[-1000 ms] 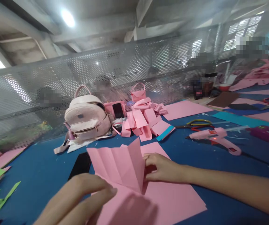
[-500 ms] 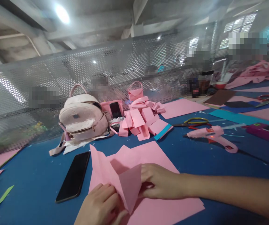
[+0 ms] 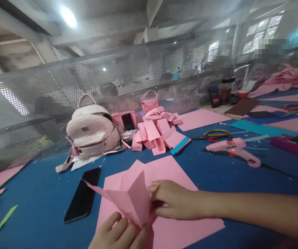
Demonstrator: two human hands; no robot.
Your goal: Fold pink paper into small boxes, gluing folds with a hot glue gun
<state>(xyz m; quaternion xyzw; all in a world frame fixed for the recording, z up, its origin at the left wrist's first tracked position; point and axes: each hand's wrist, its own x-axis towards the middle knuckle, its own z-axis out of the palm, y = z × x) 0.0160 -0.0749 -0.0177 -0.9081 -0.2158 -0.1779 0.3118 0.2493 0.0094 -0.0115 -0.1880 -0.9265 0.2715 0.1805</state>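
A creased sheet of pink paper stands partly folded in front of me, its flaps raised and one corner reaching left over the black phone. My left hand grips its lower edge, thumb and fingers closed on the paper. On the right side, my right hand has its fingers curled against the upright flap and pinches it; the fingertips are partly hidden behind the paper. Flat pink sheets lie beneath both hands on the blue table.
Behind the sheets stand a pale pink backpack and a heap of folded pink paper pieces. To the right lie a pink glue gun with its cord, scissors and a purple tool. Green strips are at left.
The folded paper's left flap has tipped down to the left over the phone, and its central flap now stands higher. My left hand has shifted slightly right and down; my right hand stays near the flap.
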